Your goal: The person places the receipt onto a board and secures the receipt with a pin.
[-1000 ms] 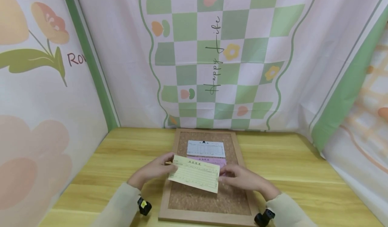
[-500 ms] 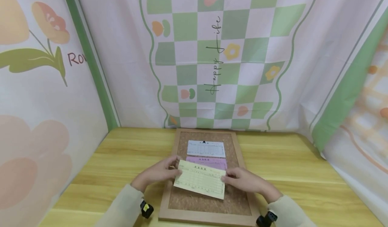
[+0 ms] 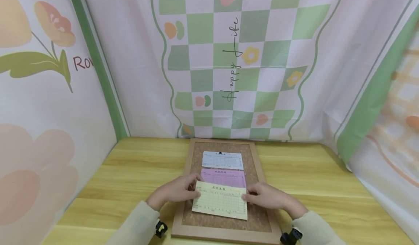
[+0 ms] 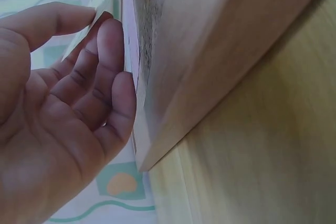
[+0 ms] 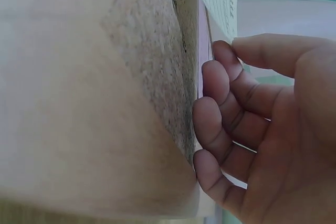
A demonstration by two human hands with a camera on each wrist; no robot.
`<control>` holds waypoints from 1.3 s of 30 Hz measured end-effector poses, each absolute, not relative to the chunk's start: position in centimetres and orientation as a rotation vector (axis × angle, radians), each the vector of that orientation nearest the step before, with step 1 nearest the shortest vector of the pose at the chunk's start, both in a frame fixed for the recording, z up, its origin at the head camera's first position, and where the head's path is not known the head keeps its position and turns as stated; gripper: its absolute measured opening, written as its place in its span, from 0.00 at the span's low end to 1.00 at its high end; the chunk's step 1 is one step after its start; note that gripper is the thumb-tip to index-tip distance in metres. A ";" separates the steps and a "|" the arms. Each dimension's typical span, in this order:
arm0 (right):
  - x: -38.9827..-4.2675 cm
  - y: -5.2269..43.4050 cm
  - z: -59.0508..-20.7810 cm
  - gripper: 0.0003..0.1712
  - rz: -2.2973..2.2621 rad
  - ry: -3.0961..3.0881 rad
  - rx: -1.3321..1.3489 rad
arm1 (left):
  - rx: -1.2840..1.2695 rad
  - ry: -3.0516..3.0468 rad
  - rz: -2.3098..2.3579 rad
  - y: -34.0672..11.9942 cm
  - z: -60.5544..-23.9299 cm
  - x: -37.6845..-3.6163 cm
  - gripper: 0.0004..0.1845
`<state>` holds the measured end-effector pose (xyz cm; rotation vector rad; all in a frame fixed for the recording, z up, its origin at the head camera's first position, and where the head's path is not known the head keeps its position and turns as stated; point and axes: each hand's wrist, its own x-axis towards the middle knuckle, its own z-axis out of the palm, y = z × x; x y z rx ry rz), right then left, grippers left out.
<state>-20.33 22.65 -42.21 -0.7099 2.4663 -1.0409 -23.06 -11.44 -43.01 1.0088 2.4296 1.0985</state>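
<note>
Both hands are pinching the yellow form (image 3: 220, 200) by its ends, left hand (image 3: 175, 191) and right hand (image 3: 266, 196), lowering it onto the cork board (image 3: 226, 221). The white form (image 3: 222, 160) is already pinned above and the pink form (image 3: 223, 177) is lying below it; the yellow one is lacking any visible pin.

- Yellow slip (image 3: 220, 201): thin matt paper, printed with a ruled grid
- Pink slip (image 3: 223, 177) and white slip (image 3: 222, 160): the same matt paper
- Board (image 3: 229, 217): rough, speckled cork face inside a smooth pale wood frame
- Table (image 3: 140, 172): light wood grain, smooth, faint sheen
- Backdrop (image 3: 229, 56): printed cloth, matt, softly creased
</note>
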 end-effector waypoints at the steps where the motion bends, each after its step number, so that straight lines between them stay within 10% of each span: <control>1: -20.3 22.6 -42.2 0.20 -1.035 2.466 -0.708 | 1.005 2.428 1.093 -11.4 -43.1 -23.1 0.16; 39: -20.3 22.3 -41.8 0.16 -0.931 2.443 -0.654 | 1.004 2.424 0.960 -10.9 -43.2 -22.5 0.21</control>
